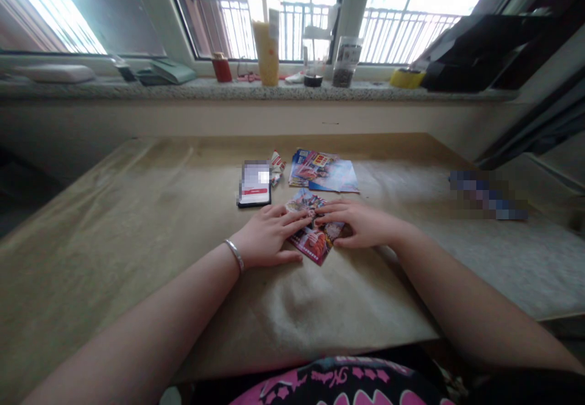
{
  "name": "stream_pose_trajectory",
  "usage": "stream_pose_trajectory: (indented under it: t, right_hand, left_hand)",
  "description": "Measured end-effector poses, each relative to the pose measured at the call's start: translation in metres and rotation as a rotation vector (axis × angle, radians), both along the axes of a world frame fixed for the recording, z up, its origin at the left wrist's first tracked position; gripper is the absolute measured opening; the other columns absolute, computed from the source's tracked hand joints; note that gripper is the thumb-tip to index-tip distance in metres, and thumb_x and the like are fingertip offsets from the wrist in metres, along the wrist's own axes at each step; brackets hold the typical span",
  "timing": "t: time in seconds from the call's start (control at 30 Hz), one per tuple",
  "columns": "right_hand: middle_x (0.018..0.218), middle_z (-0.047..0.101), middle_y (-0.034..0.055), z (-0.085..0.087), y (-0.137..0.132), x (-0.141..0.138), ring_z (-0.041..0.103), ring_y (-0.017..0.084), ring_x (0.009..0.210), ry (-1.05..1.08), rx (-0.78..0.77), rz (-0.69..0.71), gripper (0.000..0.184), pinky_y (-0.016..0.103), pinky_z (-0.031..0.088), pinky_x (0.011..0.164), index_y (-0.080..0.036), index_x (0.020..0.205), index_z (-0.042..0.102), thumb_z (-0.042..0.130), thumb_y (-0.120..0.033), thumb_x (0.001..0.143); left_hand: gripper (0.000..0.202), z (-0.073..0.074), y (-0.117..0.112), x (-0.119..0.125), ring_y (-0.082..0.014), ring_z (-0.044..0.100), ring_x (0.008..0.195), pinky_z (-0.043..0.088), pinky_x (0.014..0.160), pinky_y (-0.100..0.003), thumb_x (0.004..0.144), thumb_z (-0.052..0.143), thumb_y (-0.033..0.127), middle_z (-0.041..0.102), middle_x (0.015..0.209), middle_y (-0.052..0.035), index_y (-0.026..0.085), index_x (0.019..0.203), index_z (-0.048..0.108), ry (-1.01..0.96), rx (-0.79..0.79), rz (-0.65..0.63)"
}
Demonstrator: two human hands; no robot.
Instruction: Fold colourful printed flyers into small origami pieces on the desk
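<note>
Leaflet [315, 242] lies askew, one corner pointing toward the person [320, 383], long axis unclear. Left hand [269, 234] and right hand [359, 222] rest on it, fingers extended.

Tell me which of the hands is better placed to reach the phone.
Left, most likely: the left hand lies close to the phone, while the right hand rests farther from it, at the right side of the colourful leaflet.
</note>
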State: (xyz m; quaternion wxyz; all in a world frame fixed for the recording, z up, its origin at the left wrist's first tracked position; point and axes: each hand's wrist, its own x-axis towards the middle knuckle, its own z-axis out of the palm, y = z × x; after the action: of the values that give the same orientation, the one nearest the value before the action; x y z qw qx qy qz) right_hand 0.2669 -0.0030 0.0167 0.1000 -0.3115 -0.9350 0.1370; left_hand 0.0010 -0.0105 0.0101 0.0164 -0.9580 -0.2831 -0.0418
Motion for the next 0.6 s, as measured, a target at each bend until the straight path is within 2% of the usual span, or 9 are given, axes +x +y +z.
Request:
stream_pose_trajectory:
  t: [0.13, 0.3, 0.5, 0.6]
  right_hand:
    - [0.132, 0.055, 0.0074, 0.0004, 0.0007, -0.0012, 0.046, 0.025, 0.124, 0.017, -0.005, 0.007, 0.052, 0.044, 0.035, 0.105, -0.024, 0.123, 0.06, 0.068, -0.029, 0.072]
    - [0.128, 0.058, 0.0085, 0.0021, -0.0014, -0.0046, 0.048, 0.025, 0.121, 0.015, 0.071, -0.002, 0.043, 0.044, 0.037, 0.104, -0.023, 0.117, 0.063, 0.066, -0.031, 0.075]
    - [0.134, 0.052, 0.0118, 0.0007, -0.0032, -0.0049, 0.04, 0.029, 0.128, 0.03, 0.09, 0.002, 0.063, 0.048, 0.034, 0.105, -0.021, 0.123, 0.059, 0.072, -0.048, 0.068]
    - [0.134, 0.052, 0.0111, 0.0004, -0.0031, -0.0055, 0.039, 0.03, 0.129, 0.013, 0.1, 0.017, 0.063, 0.049, 0.032, 0.105, -0.022, 0.124, 0.059, 0.07, -0.05, 0.069]
  left_hand:
    - [0.079, -0.0062, 0.0009, 0.0028, -0.028, 0.04, 0.119, 0.024, 0.102, -0.041, 0.079, 0.046, 0.069, 0.035, 0.147, -0.0022, 0.026, 0.143, 0.03, 0.002, 0.026, -0.011]
    - [0.069, -0.0031, 0.0004, 0.0067, -0.0262, 0.047, 0.11, 0.031, 0.097, -0.04, 0.084, 0.043, 0.064, 0.043, 0.142, -0.0037, 0.023, 0.139, 0.04, -0.04, 0.087, -0.015]
    - [0.057, 0.0028, 0.0065, 0.0041, -0.0237, 0.055, 0.099, 0.041, 0.083, -0.035, 0.087, 0.043, 0.06, 0.059, 0.126, -0.0048, 0.02, 0.127, 0.053, 0.001, 0.146, -0.071]
    - [0.046, 0.0035, 0.0097, 0.0008, -0.0215, 0.056, 0.098, 0.042, 0.083, -0.034, 0.093, 0.039, 0.05, 0.063, 0.12, -0.0032, 0.021, 0.125, 0.055, -0.005, 0.145, -0.101]
